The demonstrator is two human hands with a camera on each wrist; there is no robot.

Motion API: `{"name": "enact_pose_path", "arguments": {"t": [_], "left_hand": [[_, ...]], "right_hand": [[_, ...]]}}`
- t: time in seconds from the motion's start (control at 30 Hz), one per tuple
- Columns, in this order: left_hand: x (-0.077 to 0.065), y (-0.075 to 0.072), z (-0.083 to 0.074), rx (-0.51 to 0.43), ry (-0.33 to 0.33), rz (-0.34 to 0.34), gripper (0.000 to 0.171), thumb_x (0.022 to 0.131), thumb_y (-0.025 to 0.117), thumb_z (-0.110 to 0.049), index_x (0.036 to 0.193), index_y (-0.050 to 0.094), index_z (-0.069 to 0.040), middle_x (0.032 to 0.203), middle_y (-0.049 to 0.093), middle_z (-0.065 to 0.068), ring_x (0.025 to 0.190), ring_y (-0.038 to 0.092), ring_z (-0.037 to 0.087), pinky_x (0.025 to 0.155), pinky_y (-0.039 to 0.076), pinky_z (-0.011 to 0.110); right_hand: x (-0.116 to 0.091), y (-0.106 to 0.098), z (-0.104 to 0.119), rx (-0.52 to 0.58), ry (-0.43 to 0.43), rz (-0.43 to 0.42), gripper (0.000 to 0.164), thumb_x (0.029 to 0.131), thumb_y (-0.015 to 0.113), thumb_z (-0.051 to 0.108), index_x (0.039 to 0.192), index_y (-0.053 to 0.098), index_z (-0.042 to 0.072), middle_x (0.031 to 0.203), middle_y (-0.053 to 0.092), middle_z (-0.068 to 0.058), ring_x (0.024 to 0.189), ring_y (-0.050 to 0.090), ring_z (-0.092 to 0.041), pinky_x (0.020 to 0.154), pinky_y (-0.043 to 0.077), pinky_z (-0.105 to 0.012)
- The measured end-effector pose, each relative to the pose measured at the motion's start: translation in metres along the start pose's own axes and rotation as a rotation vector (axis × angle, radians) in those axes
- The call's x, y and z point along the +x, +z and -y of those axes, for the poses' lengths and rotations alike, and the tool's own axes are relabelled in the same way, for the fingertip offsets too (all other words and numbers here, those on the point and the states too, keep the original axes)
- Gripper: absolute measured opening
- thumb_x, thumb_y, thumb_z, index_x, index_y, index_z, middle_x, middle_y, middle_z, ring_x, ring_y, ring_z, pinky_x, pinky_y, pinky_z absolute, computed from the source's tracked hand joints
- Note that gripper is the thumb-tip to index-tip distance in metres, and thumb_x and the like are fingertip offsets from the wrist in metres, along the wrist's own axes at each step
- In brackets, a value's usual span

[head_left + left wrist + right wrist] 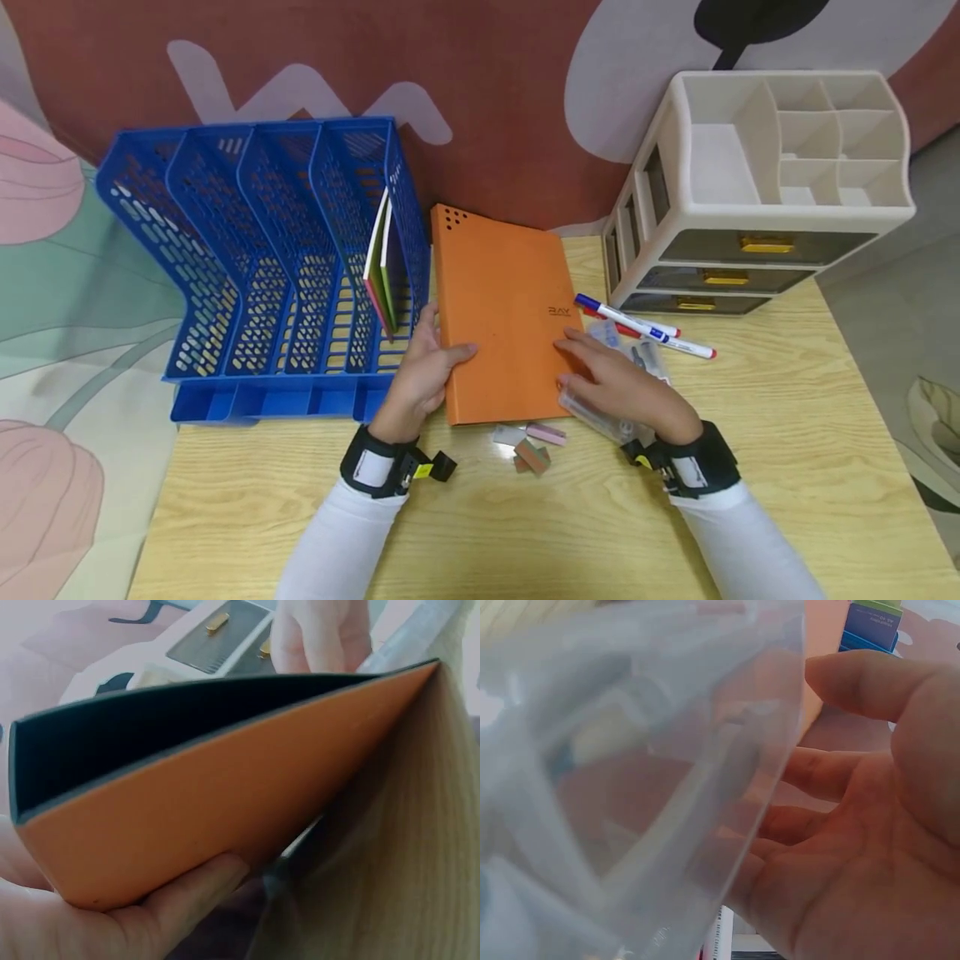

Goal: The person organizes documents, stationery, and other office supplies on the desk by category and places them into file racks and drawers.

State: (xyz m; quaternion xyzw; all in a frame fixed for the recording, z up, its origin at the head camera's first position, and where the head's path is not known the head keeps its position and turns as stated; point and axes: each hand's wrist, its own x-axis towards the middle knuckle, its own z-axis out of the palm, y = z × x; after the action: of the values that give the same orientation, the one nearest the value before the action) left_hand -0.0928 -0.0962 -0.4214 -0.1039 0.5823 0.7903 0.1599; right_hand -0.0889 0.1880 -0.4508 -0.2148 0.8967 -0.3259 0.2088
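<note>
An orange binder (510, 325), marked "RAY", lies tilted in front of me. My left hand (426, 375) grips its left edge, thumb on top and fingers beneath. In the left wrist view the binder (187, 795) shows a dark hollow inside between its covers. At the right edge is my right hand (618, 379), its fingers extended and its fingertips at the cover. Under that hand lies a clear plastic pouch (600, 417) with things inside. The pouch (652, 787) covers part of the fingers in the right wrist view, so their contact there is blurred.
A blue file rack (292, 392) with thin booklets (381, 258) stands left. White markers (637, 323) lie near a cream drawer organizer (795, 212) at the back right. Several small blocks (532, 457) sit before the binder on the wooden table (787, 433).
</note>
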Motion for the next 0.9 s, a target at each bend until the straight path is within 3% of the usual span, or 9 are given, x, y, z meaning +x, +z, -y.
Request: {"name": "enact_pose_path", "arguments": {"t": [0.3,0.47,0.57,0.7,0.77,0.9], "left_hand": [[-0.017,-0.001,-0.018,0.043,0.060,-0.014,0.083,0.092,0.053,0.017,0.158,0.026,-0.025,0.142,0.055,0.020,0.119,0.062,0.035,0.090,0.058,0.044],[-0.025,-0.002,-0.025,0.109,0.144,-0.002,0.083,0.091,0.052,0.018,0.158,0.028,-0.025,0.141,0.055,0.019,0.125,0.059,0.038,0.096,0.055,0.049],[-0.030,-0.002,-0.026,0.140,0.180,0.009,0.082,0.092,0.052,0.017,0.157,0.030,-0.028,0.140,0.057,0.017,0.125,0.061,0.037,0.096,0.056,0.050],[-0.038,-0.003,-0.029,0.189,0.223,-0.004,0.084,0.091,0.055,0.016,0.156,0.031,-0.031,0.141,0.058,0.013,0.123,0.062,0.034,0.097,0.056,0.048],[-0.041,-0.003,-0.030,0.208,0.258,-0.010,0.084,0.091,0.056,0.016,0.156,0.031,-0.031,0.141,0.058,0.012,0.123,0.062,0.032,0.098,0.055,0.048],[-0.044,-0.006,-0.033,0.226,0.329,-0.014,0.084,0.091,0.056,0.016,0.157,0.030,-0.029,0.141,0.058,0.012,0.124,0.061,0.030,0.101,0.053,0.046]], "right_hand": [[-0.003,-0.002,0.002,0.028,-0.044,-0.030,0.064,0.103,0.063,0.024,0.158,0.039,0.004,0.170,0.027,-0.016,0.155,0.029,-0.041,0.122,0.030,-0.061],[0.000,-0.002,0.005,0.108,-0.038,-0.080,0.076,0.105,0.061,0.025,0.166,0.018,0.012,0.174,0.011,-0.014,0.158,0.018,-0.041,0.122,0.027,-0.064],[0.003,-0.003,0.007,0.218,-0.001,-0.126,0.085,0.105,0.060,0.025,0.167,0.003,0.013,0.173,0.006,-0.018,0.153,0.029,-0.046,0.116,0.037,-0.063],[0.007,-0.008,0.010,0.352,0.095,-0.198,0.092,0.105,0.060,0.025,0.166,-0.007,0.011,0.171,0.011,-0.022,0.137,0.052,-0.045,0.105,0.052,-0.058],[0.011,-0.010,0.011,0.392,0.123,-0.230,0.091,0.105,0.060,0.022,0.165,-0.006,0.008,0.169,0.019,-0.025,0.134,0.055,-0.043,0.104,0.054,-0.053],[0.017,-0.013,0.013,0.480,0.126,-0.248,0.083,0.105,0.059,0.015,0.165,0.003,0.002,0.157,0.037,-0.029,0.131,0.056,-0.041,0.101,0.054,-0.029]]}}
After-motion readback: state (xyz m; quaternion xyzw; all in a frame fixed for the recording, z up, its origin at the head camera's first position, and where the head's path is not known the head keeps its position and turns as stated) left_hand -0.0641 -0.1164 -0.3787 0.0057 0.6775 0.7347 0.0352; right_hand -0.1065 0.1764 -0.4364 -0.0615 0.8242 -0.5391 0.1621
